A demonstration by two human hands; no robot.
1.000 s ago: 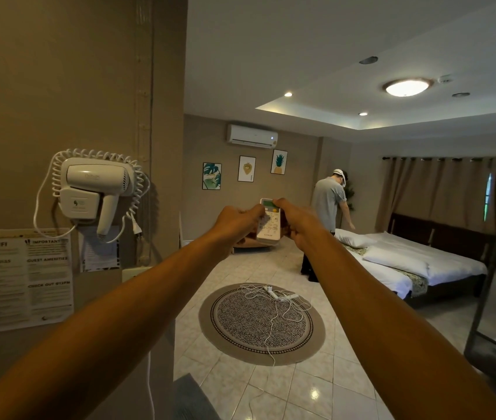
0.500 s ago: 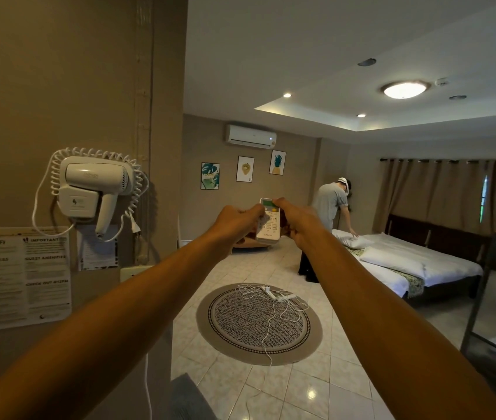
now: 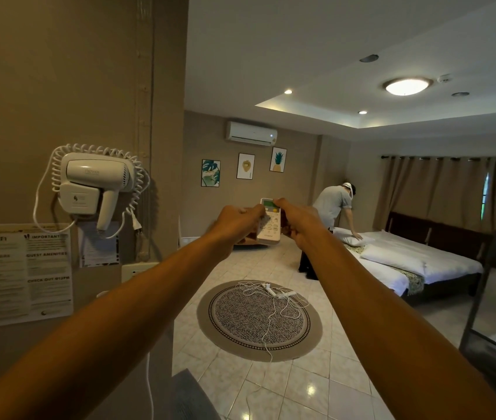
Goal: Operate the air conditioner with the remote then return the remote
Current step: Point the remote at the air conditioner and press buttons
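Note:
A white remote [image 3: 269, 225] with a small green screen is held upright at arm's length, its top aimed up toward the far wall. My left hand [image 3: 237, 224] grips its left side and my right hand [image 3: 299, 221] grips its right side, the right thumb resting by the screen. The white air conditioner [image 3: 251, 133] is mounted high on the far wall, above three framed pictures [image 3: 245, 166].
A wall corner with a hair dryer [image 3: 95, 184] and paper notices [image 3: 21, 272] stands close on my left. A round rug [image 3: 258, 319] with a tangled white cable lies on the tiled floor. A person [image 3: 331, 207] bends over the bed [image 3: 407, 265]. A dark metal frame [image 3: 483, 286] stands at right.
Both hands hold the remote in much the same place. The person at the bed has bent further down over the pillows. The view has shifted slightly.

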